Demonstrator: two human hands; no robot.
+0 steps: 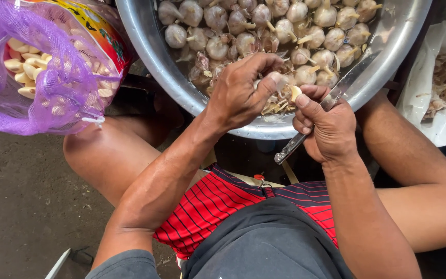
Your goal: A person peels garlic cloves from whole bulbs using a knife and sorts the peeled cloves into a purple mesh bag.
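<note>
My left hand [243,93] pinches a garlic clove [295,93] over the near rim of a large steel bowl [150,46]. My right hand [326,126] grips a metal knife [347,82], thumb pressed on the same clove, blade pointing up into the bowl and handle end sticking out below the fist. The bowl holds several whole garlic bulbs [285,28] with loose papery skins around them.
A purple mesh bag [52,77] of peeled cloves sits at the upper left. A white plastic bag [440,88] with garlic skins lies at the right. My bare knees flank the bowl above red striped shorts [218,201]. The concrete floor [16,196] is at the left.
</note>
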